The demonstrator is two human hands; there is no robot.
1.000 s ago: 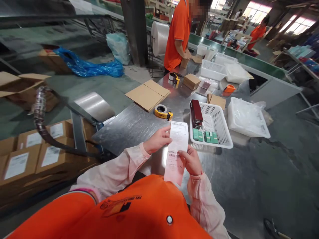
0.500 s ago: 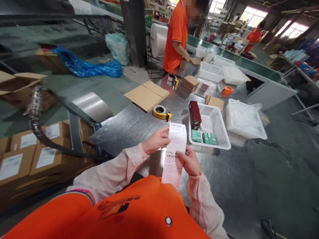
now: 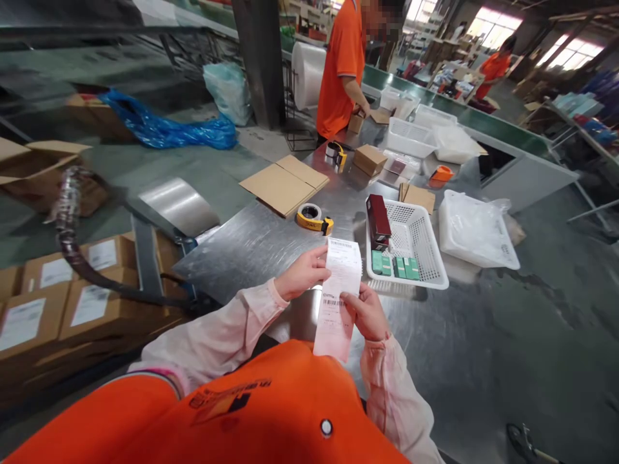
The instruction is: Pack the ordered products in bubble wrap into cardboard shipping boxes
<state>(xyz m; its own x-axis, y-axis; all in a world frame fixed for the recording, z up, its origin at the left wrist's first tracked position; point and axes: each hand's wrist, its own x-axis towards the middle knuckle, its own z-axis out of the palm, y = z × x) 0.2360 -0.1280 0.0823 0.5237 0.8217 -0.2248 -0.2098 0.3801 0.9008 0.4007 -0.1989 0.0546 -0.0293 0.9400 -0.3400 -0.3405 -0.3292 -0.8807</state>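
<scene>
Two bare hands on one printed paper slip (image 3: 337, 299), held above the near edge of the metal counter (image 3: 445, 348). Left hand (image 3: 304, 274) — thumb and fingers closed on the slip's left edge, near its top. Right hand (image 3: 367, 310) — pinching the right edge lower down, thumb over the print. Slip has barcodes at top and middle; small text unreadable.

Beyond the right hand, a white basket (image 3: 420, 241) on the counter: dark red box (image 3: 378, 219) along its left side, small green boxes (image 3: 406, 268) at the near end. Left of the basket, a yellow tape dispenser (image 3: 314, 223); just past that, flattened cardboard (image 3: 285, 183). Right of the basket, a white tray (image 3: 476, 231) with clear plastic on it. Farther along, a closed carton (image 3: 370, 160), and a co-worker in an orange shirt (image 3: 342, 67) at the counter's far end.
</scene>
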